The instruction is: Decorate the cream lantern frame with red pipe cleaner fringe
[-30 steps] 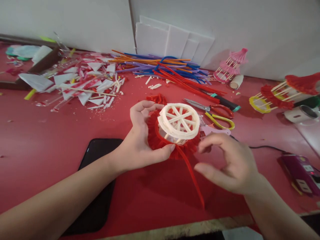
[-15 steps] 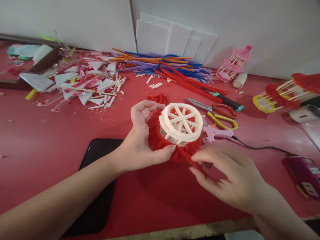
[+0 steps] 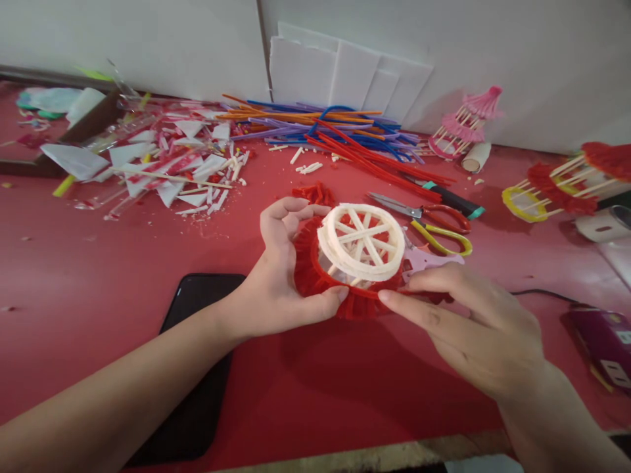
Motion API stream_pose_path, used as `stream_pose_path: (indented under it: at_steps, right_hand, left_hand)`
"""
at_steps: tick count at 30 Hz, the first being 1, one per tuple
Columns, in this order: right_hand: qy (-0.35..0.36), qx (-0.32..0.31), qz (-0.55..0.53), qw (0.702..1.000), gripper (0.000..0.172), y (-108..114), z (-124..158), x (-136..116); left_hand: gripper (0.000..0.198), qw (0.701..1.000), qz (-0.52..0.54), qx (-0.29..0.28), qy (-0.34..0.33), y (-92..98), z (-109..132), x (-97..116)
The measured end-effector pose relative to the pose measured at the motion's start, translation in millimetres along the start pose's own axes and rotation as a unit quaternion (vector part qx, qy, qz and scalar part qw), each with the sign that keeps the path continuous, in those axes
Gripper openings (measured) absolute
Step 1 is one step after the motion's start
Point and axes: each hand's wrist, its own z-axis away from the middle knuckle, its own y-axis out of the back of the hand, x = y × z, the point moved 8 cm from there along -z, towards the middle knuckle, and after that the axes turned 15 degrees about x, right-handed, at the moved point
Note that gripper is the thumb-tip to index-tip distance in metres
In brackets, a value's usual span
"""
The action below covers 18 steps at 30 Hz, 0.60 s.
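Note:
My left hand (image 3: 279,276) is curled around the side of a small craft model, its thumb on the near edge. The model has a cream wheel-shaped frame (image 3: 365,233) with crossed sticks on top and a red ruffled skirt (image 3: 308,263) below. A red pipe cleaner (image 3: 365,291) runs along the near side, where the skirt meets the frame. My right hand (image 3: 473,322) grips it at the right, one fingertip pressing it close to the model; its loose end passes behind the fingers. Just beyond, a pink glue gun (image 3: 428,257) is partly hidden.
Scissors (image 3: 428,213), yellow-handled scissors (image 3: 446,242) and a dark cutter (image 3: 453,197) lie behind. Coloured pipe cleaners (image 3: 325,125) and paper scraps (image 3: 187,171) spread along the back. A black phone (image 3: 197,368) lies under my left forearm. Finished models (image 3: 463,125) stand at right.
My right hand has moved right and slightly up, bringing the red pipe cleaner from a downward slant to lie along the model's near rim. My left hand keeps its hold.

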Motion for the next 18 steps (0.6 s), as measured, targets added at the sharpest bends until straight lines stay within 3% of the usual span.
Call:
stream_pose_path:
  at_steps: [6,12,14,18]
  right_hand:
    - [-0.002,0.002,-0.001,1.000,0.008,-2,6,6]
    - [0.044,-0.026,-0.002,0.999,0.017,-5,8,2]
    - [0.051,-0.024,-0.008,0.998,0.019,-5,8,1]
    - [-0.008,-0.012,-0.042,0.999,0.019,-4,9,7]
  left_hand:
    - [0.077,0.997,0.017,0.034,0.071,5.8,8,-5]
    - [0.135,0.996,-0.074,0.050,-0.022,6.4,16,-6]
    - [0.137,0.994,-0.086,0.057,-0.032,6.0,17,-9]
    - [0.126,0.996,-0.067,0.040,-0.046,2.6,14,-5]
